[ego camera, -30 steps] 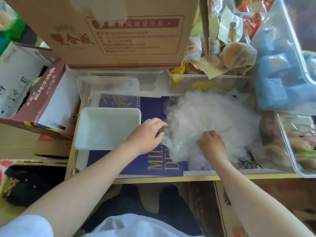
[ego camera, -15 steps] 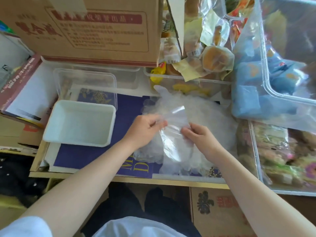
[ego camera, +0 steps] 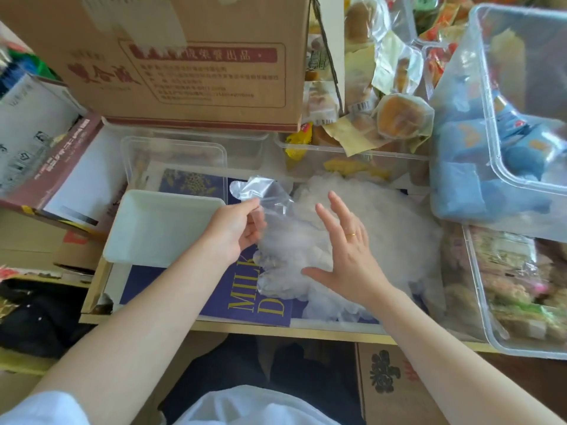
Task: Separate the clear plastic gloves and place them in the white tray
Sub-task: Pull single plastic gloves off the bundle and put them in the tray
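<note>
A heap of clear plastic gloves [ego camera: 389,228] lies on a blue printed sheet at the table's middle. My left hand [ego camera: 233,228] pinches one clear glove [ego camera: 260,191] by its edge and holds it up just left of the heap, beside the white tray [ego camera: 147,228]. The tray sits left of the heap and holds nothing that I can see. My right hand [ego camera: 346,250] hovers over the heap's left side with its fingers spread and straight, holding nothing.
A cardboard box [ego camera: 190,59] stands behind the tray. Clear plastic tubs [ego camera: 171,157] sit at the back, and bins of wrapped snacks [ego camera: 521,286] crowd the right side. A maroon-edged box [ego camera: 52,167] lies to the left.
Both hands pulled one glove out of the heap. My right hand then let go and opened, while my left hand carried the glove left toward the tray.
</note>
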Demonstrator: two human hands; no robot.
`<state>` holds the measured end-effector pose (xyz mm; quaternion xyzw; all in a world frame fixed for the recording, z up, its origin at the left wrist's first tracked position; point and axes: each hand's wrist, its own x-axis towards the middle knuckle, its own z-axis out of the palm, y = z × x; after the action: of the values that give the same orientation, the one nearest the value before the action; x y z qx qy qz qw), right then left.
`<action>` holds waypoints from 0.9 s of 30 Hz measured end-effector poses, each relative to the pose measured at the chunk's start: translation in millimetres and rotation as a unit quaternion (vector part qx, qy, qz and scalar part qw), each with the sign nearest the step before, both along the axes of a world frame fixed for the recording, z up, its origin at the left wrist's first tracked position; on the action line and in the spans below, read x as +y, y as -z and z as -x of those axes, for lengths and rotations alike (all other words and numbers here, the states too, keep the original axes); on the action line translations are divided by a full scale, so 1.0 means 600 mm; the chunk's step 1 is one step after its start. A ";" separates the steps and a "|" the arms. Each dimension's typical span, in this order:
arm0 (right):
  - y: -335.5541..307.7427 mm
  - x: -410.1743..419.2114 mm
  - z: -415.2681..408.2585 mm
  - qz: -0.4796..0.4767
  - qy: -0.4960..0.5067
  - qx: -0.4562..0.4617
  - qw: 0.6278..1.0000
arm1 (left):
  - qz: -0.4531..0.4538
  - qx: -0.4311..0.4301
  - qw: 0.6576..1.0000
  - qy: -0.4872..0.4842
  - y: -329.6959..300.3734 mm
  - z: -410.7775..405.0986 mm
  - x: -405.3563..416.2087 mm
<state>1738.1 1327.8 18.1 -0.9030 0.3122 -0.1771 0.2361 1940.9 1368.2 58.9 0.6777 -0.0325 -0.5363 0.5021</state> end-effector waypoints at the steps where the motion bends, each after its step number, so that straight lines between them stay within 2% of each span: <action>1: -0.004 0.002 -0.013 0.050 0.017 -0.017 0.998 | -0.005 0.004 1.000 0.007 0.000 -0.005 0.002; 2: -0.007 0.003 -0.025 0.066 0.034 -0.052 0.996 | -0.007 -0.002 1.000 0.025 -0.001 -0.011 0.007; 4: -0.020 0.005 -0.046 0.010 0.064 -0.123 0.990 | -0.023 -0.020 0.996 0.085 0.002 -0.025 0.020; 6: -0.044 0.008 -0.066 -0.150 0.102 -0.169 0.969 | -0.053 -0.070 0.983 0.159 0.004 -0.038 0.035; 7: -0.058 0.012 -0.075 -0.252 0.115 -0.183 0.943 | -0.064 -0.135 0.970 0.194 0.007 -0.046 0.042; 9: -0.076 0.019 -0.090 -0.385 0.116 -0.197 0.894 | -0.052 -0.332 0.910 0.243 0.013 -0.065 0.055; 10: -0.081 0.022 -0.095 -0.422 0.111 -0.195 0.878 | -0.007 -0.402 0.884 0.237 0.005 -0.071 0.059; 11: -0.085 0.025 -0.099 -0.444 0.108 -0.182 0.871 | 0.053 -0.423 0.875 0.229 -0.008 -0.077 0.063; 13: -0.087 0.028 -0.106 -0.461 0.112 -0.146 0.868 | 0.159 -0.333 0.890 0.270 -0.031 -0.082 0.070; 15: -0.087 0.032 -0.111 -0.484 0.127 -0.133 0.855 | 0.167 -0.208 0.896 0.355 -0.051 -0.081 0.071; 16: -0.087 0.034 -0.113 -0.492 0.138 -0.136 0.849 | 0.155 -0.180 0.893 0.383 -0.047 -0.080 0.070; 19: -0.085 0.039 -0.115 -0.515 0.173 -0.144 0.827 | 0.124 -0.197 0.897 0.376 -0.027 -0.075 0.065; 23: -0.065 0.041 -0.114 -0.610 0.260 -0.184 0.726 | 0.124 -0.141 0.900 0.393 0.006 -0.070 0.066; 24: -0.055 0.042 -0.113 -0.617 0.273 -0.182 0.715 | 0.117 -0.132 0.907 0.381 0.015 -0.068 0.063; 25: -0.046 0.043 -0.114 -0.619 0.283 -0.178 0.711 | 0.109 -0.123 0.919 0.358 0.024 -0.066 0.058; 27: -0.023 0.043 -0.110 -0.599 0.292 -0.154 0.729 | 0.088 -0.113 0.935 0.323 0.038 -0.063 0.044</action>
<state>1804.2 1353.5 31.6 -0.3984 0.5609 -0.1504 0.7100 1978.9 1394.7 35.8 0.6395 -0.3532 -0.5848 0.3525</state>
